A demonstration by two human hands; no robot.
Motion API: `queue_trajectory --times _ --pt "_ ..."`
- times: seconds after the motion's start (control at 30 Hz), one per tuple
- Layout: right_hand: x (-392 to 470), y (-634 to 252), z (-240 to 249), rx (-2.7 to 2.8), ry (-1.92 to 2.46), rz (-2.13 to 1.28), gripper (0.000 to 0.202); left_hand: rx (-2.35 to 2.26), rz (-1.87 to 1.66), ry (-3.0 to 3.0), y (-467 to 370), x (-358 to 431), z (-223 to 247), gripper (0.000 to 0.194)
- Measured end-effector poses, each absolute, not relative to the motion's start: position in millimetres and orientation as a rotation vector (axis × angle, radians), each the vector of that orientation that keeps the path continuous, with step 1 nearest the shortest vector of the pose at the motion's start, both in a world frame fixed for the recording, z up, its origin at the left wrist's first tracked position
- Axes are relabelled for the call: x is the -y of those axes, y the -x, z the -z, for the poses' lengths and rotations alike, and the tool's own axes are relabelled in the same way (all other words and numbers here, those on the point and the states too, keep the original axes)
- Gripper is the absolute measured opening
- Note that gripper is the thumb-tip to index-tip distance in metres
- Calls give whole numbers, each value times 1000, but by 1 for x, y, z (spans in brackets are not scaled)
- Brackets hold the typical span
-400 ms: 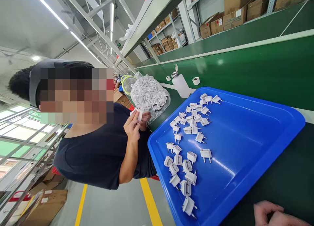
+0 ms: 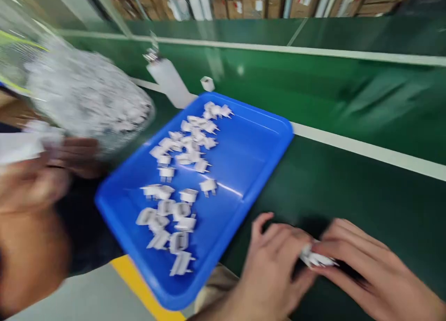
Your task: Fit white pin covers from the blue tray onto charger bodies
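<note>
I count one blue tray (image 2: pixel 265 140), and in it roughly two dozen loose white plug pieces (image 2: pixel 188 195), too blurred for an exact tally. One white piece (image 2: pixel 315 258) sits between my two hands. One clear bag of plugs (image 2: pixel 87 98), one white bottle (image 2: pixel 167 79), one small white cap (image 2: pixel 207 83).

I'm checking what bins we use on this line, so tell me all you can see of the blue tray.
The blue tray is a shallow rectangular bin with rounded corners and a raised rim, glossy like moulded plastic. It lies flat on the dark green bench, turned at an angle, its near corner jutting past the bench edge. Loose white plug parts are scattered along its left half; the right half is bare. Neither of the person's hands touches it. The picture is motion-blurred, so finer detail is lost.
</note>
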State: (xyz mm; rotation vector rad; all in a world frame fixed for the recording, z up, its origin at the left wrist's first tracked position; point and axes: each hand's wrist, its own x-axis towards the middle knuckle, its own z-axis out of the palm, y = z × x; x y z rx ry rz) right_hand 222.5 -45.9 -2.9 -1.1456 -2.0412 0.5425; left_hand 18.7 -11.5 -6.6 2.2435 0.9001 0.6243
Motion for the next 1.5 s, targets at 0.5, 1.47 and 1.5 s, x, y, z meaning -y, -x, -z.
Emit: queue_trajectory --times 0.5,1.47,1.5 --pt "47 -223 -3 1889 1076 -480 6 -835 -769 -2082 -27 3 5 27" --pt "51 -232 -30 2169 1252 -556 7 -816 -769 -2056 -26 2 3 28" --pt "52 -231 -33 2187 1274 -548 8 -817 -769 -2056 -26 2 3 28"
